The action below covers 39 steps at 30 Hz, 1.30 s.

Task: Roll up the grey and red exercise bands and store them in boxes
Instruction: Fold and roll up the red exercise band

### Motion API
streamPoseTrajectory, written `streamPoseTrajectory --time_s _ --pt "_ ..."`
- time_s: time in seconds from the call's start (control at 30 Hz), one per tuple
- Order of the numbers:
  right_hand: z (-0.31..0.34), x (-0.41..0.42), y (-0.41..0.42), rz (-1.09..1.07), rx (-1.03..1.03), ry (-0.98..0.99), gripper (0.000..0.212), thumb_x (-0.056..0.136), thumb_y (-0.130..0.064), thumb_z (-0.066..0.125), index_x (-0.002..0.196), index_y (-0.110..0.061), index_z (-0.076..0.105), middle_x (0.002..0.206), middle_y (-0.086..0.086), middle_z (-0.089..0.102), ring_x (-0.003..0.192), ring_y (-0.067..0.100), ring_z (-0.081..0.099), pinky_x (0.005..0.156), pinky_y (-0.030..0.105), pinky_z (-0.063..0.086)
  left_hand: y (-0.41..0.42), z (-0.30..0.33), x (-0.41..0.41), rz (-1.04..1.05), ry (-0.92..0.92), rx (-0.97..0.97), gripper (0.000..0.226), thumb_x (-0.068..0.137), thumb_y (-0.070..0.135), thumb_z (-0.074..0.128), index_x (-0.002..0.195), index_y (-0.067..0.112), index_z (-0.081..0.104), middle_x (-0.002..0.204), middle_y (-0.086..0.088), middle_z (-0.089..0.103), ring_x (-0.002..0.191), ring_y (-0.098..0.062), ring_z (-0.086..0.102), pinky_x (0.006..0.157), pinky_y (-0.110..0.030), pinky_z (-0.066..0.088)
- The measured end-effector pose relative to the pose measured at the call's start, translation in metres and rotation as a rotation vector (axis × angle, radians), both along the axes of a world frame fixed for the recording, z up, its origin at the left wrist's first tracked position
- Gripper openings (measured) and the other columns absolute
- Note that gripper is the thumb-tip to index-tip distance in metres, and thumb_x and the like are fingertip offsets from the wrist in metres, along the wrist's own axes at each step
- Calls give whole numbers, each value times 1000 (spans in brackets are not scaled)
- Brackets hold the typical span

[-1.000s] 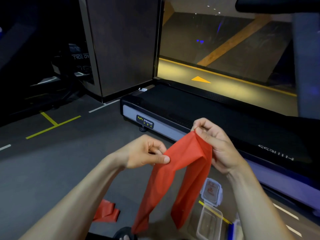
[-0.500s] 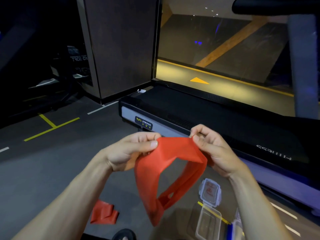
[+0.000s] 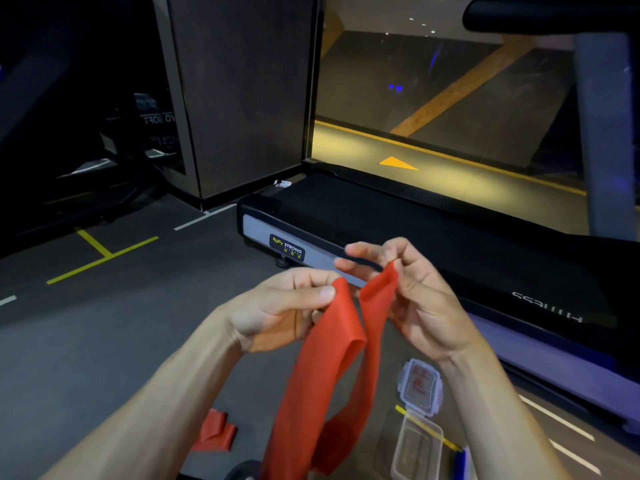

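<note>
I hold a red exercise band (image 3: pixel 311 393) up in front of me. My left hand (image 3: pixel 277 310) pinches one top end between thumb and fingers. My right hand (image 3: pixel 412 289) pinches the other top end, a short gap apart. The band hangs down from both hands as a long loop towards the floor. A second red band (image 3: pixel 216 432) lies crumpled on the floor at the lower left. A clear plastic box (image 3: pixel 417 452) stands open on the floor at the lower right, with its lid (image 3: pixel 420 386) lying flat just beyond it. No grey band is in view.
A black treadmill (image 3: pixel 415 230) with a grey side rail runs across the floor right behind my hands; its upright (image 3: pixel 606 133) rises at the right. A dark pillar (image 3: pixel 239 98) stands behind on the left. Yellow and white lines (image 3: pixel 100 254) mark the grey floor.
The band hung folded, then stretched as a loop between my hands; now the two top ends are split apart and it hangs longer. My hands have drawn closer together.
</note>
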State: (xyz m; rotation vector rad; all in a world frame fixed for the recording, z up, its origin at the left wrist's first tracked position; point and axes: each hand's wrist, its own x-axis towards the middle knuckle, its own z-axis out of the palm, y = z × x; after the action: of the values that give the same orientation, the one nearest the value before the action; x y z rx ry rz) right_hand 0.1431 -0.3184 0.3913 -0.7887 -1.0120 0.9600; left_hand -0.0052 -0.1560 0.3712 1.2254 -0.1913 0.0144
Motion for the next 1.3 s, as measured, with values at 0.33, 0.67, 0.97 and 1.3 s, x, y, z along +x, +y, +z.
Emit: streamPoseTrajectory --time_s 0.33,0.67,0.97,1.3 --pt "-2 -14 9 -111 -197 -463 4 100 -15 55 99 -11 55 134 11 66 127 26 61 105 36 49 5 -6 0 167 68 258 20 93 15 60 78 2 62 82 5 53 68 -7 45 61 -20 37" --pt "-7 0 6 -158 -257 -751 5 100 -11 63 96 -9 62 80 0 60 75 10 52 73 24 44 17 -14 -4 90 206 470 18 97 26 65 96 9 69 78 -11 52 72 -20 46 69 -31 39" --pt "-5 16 5 -281 -148 -232 5 92 -16 62 94 -12 59 86 9 52 73 14 49 65 20 45 20 -19 -2 138 215 754 41 94 27 72 66 5 52 62 -8 35 62 -21 27 55 -26 25" --pt "-11 28 0 -272 -153 -165 39 77 -43 85 96 -17 63 89 10 53 73 14 50 63 21 45 22 -23 4 216 231 672 13 88 23 76 76 20 73 64 4 62 59 -2 48 59 -15 42"
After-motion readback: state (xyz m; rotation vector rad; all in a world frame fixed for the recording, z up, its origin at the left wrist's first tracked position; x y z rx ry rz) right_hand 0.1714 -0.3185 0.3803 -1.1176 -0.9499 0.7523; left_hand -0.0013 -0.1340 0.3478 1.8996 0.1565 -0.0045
